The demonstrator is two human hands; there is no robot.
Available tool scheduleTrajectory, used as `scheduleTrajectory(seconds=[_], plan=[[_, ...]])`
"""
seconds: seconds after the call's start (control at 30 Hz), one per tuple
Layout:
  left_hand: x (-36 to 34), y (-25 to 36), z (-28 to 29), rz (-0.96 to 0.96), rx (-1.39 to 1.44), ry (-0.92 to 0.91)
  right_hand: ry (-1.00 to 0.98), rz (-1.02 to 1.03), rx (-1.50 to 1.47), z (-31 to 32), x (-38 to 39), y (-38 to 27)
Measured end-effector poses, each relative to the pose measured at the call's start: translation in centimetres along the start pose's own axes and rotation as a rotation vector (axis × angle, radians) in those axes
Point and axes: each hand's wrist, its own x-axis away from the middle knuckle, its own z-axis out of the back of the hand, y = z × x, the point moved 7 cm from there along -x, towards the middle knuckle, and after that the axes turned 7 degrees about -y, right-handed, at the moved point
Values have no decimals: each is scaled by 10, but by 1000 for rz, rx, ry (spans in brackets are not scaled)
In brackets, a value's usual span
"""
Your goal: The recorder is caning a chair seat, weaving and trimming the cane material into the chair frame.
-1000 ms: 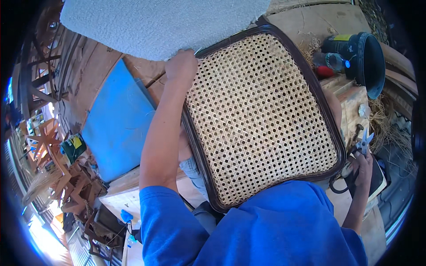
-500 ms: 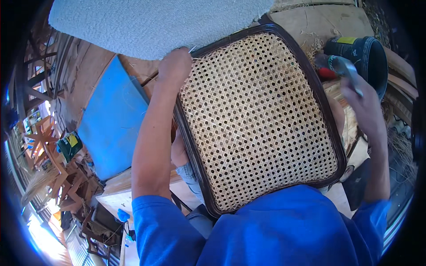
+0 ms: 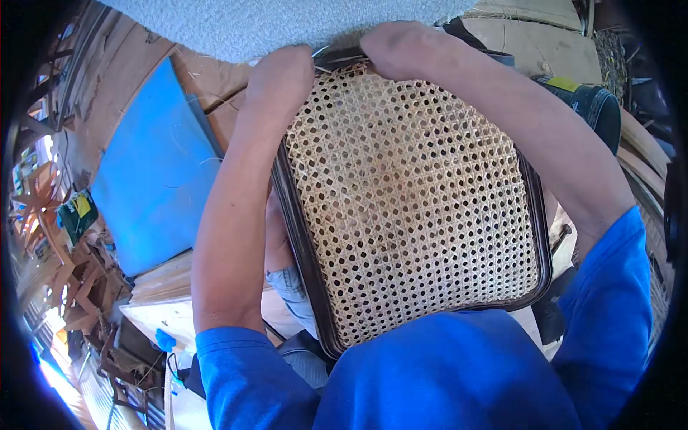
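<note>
A woven cane panel [image 3: 408, 193] in a dark brown wooden frame [image 3: 299, 236] lies across my lap, its near edge against my blue shirt. My left hand [image 3: 282, 77] is closed at the panel's far left corner. Beside it, a thin pale piece [image 3: 321, 51] sticks up near the far rail. My right hand [image 3: 401, 51] is also closed, at the middle of the far edge, with its forearm crossing above the panel's far right corner. The fingertips of both hands, and whatever they grip, are hidden. Light grey-blue carpet [image 3: 258, 25] lies just beyond both hands.
At the left lies a blue sheet [image 3: 154, 172] on wooden boards. A dark bucket [image 3: 598, 107] stands at the right, partly behind my forearm, near curved wood strips [image 3: 641, 154]. Wooden offcuts [image 3: 86, 287] are heaped at the far left, by a dark green container [image 3: 77, 215].
My right hand has come from beside the bucket, where it held a blurred metal tool, to the panel's far edge. The left hand stays at the far left corner. The view has shifted slightly.
</note>
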Motion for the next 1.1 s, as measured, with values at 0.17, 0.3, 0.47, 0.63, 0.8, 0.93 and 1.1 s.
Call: scheduleTrajectory(seconds=[0.17, 0.3, 0.47, 0.63, 0.8, 0.93, 1.1], plan=[[-2, 2, -3, 3, -13, 1, -25, 33, 81, -1, -4, -9], [0, 6, 3, 2, 2, 43, -5, 38, 116, 2, -3, -18], [0, 8, 6, -1, 16, 15, 34, 69, 161, -11, -20, -14], [-3, 8, 2, -9, -6, 17, 396, -287, 519, -12, -2, -28], [4, 4, 3, 23, 14, -14, 107, 50, 92, -8, 7, -24], [5, 5, 0, 41, 24, -56, 369, -82, -389, -16, 110, 52], [88, -7, 49, 209, 327, 227, 267, -621, -492, -67, 288, 148]])
